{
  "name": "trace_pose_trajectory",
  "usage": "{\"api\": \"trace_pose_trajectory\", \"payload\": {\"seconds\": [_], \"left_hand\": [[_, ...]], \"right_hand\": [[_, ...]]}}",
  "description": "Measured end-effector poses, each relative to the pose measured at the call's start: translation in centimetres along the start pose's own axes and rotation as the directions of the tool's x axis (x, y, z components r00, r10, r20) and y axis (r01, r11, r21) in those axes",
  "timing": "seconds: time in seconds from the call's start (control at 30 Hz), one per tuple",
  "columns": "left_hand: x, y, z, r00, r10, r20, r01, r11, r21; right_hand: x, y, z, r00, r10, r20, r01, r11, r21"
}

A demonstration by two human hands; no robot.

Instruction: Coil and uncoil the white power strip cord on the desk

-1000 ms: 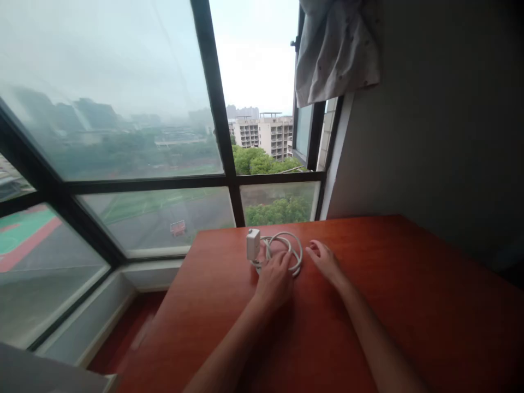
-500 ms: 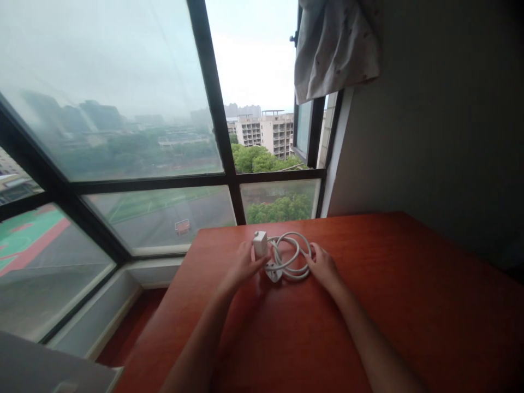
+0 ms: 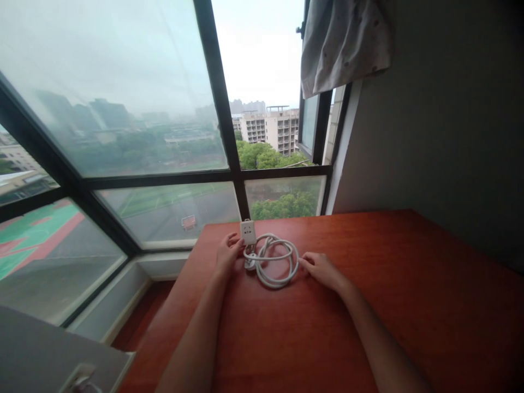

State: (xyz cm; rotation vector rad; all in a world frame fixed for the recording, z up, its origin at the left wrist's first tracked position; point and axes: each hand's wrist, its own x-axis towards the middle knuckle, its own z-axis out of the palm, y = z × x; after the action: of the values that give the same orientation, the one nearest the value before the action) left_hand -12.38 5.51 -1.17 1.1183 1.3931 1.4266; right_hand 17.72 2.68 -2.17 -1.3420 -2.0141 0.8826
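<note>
A white extension cord lies on the red-brown wooden table (image 3: 368, 305) near its far edge by the window. Its socket block (image 3: 248, 231) stands upright, with the coiled cable (image 3: 275, 263) and the plug (image 3: 250, 265) in front of it. My left hand (image 3: 227, 252) rests flat on the table to the left of the socket block, and its fingertips touch the block and the plug. My right hand (image 3: 322, 268) lies on the table at the right of the coil, fingers loosely bent, fingertips at the cable's edge. Neither hand grips anything.
Large windows with dark frames (image 3: 229, 136) run behind and to the left of the table. A grey wall (image 3: 442, 120) rises on the right, with a pale curtain (image 3: 344, 43) bunched at the top. The table's left edge drops to a window ledge and floor (image 3: 135, 322).
My left hand moved from on top of the coil to the left of the socket block. The cord shifted slightly left and the coil spread out. My right hand came in to the coil's right edge.
</note>
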Motion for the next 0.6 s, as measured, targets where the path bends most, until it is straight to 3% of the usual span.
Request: {"api": "trace_pose_trajectory", "payload": {"seconds": [0.2, 0.33, 0.43, 0.6], "left_hand": [[0.1, 0.6, -0.6, 0.999, -0.018, 0.038, 0.018, 1.000, -0.010], [0.0, 1.0, -0.9, 0.984, -0.083, 0.156, 0.078, 0.996, 0.035], [-0.4, 1.5, -1.2, 0.972, -0.123, 0.200, 0.094, 0.984, 0.151], [-1.2, 2.9, -2.0, 0.968, -0.175, 0.178, 0.119, 0.950, 0.287]], "right_hand": [[0.1, 0.2, -0.2, 0.995, -0.019, -0.093, 0.006, 0.990, -0.139], [0.2, 0.4, -0.2, 0.993, -0.014, -0.118, -0.010, 0.980, -0.197], [0.3, 0.4, 0.0, 0.990, -0.014, -0.137, -0.010, 0.985, -0.174], [0.6, 0.4, 0.9, 0.988, -0.022, -0.150, 0.016, 0.999, -0.046]]}}
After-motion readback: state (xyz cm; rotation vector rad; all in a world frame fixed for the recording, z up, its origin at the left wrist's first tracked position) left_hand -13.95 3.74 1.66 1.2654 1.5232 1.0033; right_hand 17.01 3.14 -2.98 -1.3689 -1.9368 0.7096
